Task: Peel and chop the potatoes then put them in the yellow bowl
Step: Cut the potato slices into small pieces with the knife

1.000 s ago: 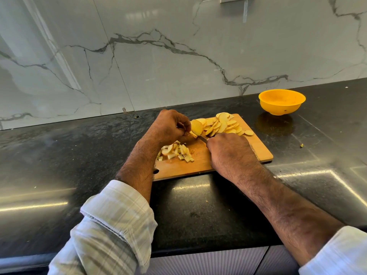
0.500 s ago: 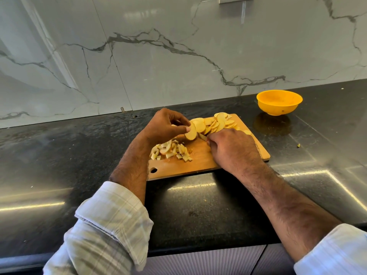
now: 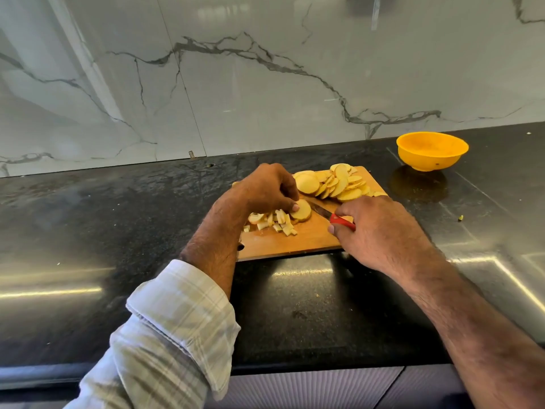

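Left hand [image 3: 262, 187] pinches pale-yellow round potato slice [image 3: 301, 210] flat on wooden cutting board [image 3: 298, 243]. Chopped potato sticks [image 3: 272, 221] piled just beside it. Stack of uncut slices [image 3: 333, 183] at board's far side. Right hand [image 3: 380, 228] grips red-handled knife [image 3: 331, 215]. Yellow bowl [image 3: 432, 151] apart on black counter [image 3: 88, 231].

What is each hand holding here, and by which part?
The right hand grips the knife by its red handle. The left hand pinches a small stack of potato slices at its left edge.
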